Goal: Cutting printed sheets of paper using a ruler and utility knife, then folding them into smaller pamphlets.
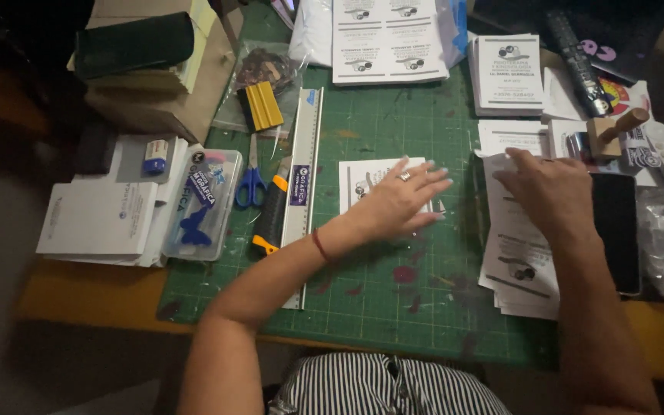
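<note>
While the left hand [400,201] lies flat with fingers spread on a small printed card [370,183], it appears to be pinning that card against the green cutting mat [393,307] so it cannot slide. The right hand [551,192] rests palm down, fingers together and slightly curled, on the top of a loose stack of printed sheets [520,269] at the mat's right edge; whether it pinches a sheet cannot be told. A black phone [616,230] lies just beside that stack. To the left of the card, a metal ruler [303,184] lies lengthwise on the mat with a utility knife [270,219] touching its side and blue-handled scissors [250,183] beyond, all within reach of the left hand. Further stacks of printed cards [509,75] sit at the mat's far edge, well apart from both hands.
</note>
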